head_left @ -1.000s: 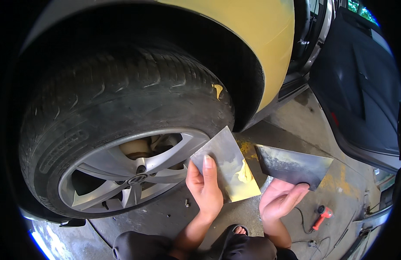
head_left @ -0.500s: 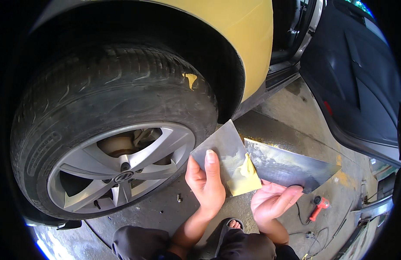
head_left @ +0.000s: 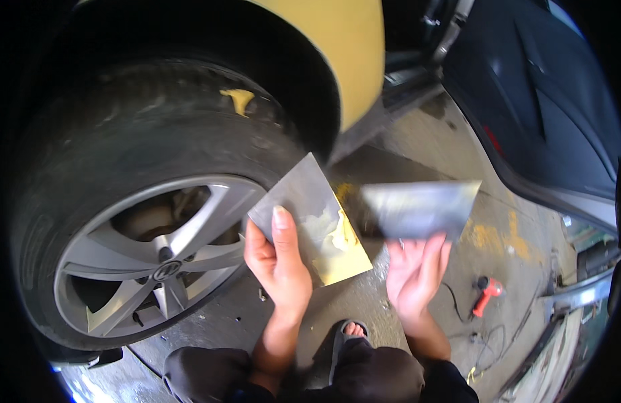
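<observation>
My left hand (head_left: 281, 269) pinches a thin grey metal plate (head_left: 300, 195), its thumb lying flat on the upper face. Soft pale-yellow putty (head_left: 342, 235) is heaped and smeared along that plate's right edge and lower corner. A second sheet, a wide flat spreader blade (head_left: 421, 205), is gripped along its lower edge by my right hand (head_left: 416, 275). Motion smears this blade, and yellow residue shows at its right end. A gap separates the two sheets. Both are held in the air in front of the car wheel.
A car wheel with a silver rim (head_left: 166, 269) fills the left, a yellow blob (head_left: 240, 101) stuck on its tyre. Above it curves the yellow fender (head_left: 361, 54). An open car door (head_left: 539, 101) stands at right. A red power tool (head_left: 485, 295) and its cord lie on the floor.
The two sheets were touching at the putty and are now apart. My right hand has lifted its blade up and tilted it nearly level. The whole view has shifted a little.
</observation>
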Demonstrator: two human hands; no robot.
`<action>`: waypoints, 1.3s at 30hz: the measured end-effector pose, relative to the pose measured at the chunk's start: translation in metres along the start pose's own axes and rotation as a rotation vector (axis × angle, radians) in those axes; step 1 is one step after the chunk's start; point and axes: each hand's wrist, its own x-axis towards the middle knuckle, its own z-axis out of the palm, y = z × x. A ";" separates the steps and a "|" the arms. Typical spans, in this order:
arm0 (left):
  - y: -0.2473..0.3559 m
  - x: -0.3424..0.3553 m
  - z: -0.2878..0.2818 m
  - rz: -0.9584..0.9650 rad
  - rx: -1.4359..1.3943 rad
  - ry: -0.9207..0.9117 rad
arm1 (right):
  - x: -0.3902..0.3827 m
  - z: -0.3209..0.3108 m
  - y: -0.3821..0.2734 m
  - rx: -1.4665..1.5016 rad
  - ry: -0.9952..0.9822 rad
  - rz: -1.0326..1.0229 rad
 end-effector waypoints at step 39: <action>-0.013 -0.022 0.018 -0.877 -0.084 -0.700 | 0.051 0.017 0.003 0.400 0.072 0.306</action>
